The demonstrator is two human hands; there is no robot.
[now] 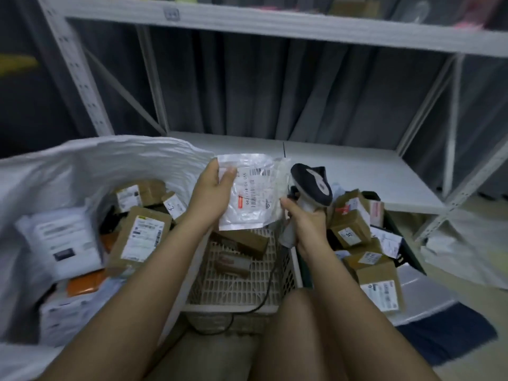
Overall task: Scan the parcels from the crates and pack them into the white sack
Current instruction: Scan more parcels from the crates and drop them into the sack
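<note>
While the left hand point(213, 185) pinches a flat clear-plastic parcel point(248, 191) by its upper-left corner, thumb across the front, the parcel hangs upright above the beige slatted crate point(239, 281) at the centre of the view, its barcoded label facing the camera. At three o'clock from the parcel, just beside its right edge, the right hand point(305, 221) is curled round the grip of a handheld scanner point(312, 185), whose dark head rises above the fingers; a black cable point(268, 284) runs down from the handle over the crate's near rim. Two brown cardboard boxes point(239, 248) lie in the beige crate. At nine o'clock the white sack point(115, 155) stands open, holding brown boxes and white and orange mailers. At three to four o'clock a dark green crate point(406, 243) is heaped with more labelled brown boxes. At twelve o'clock, behind everything, stands a white metal shelf point(343, 166) against a grey curtain.
</note>
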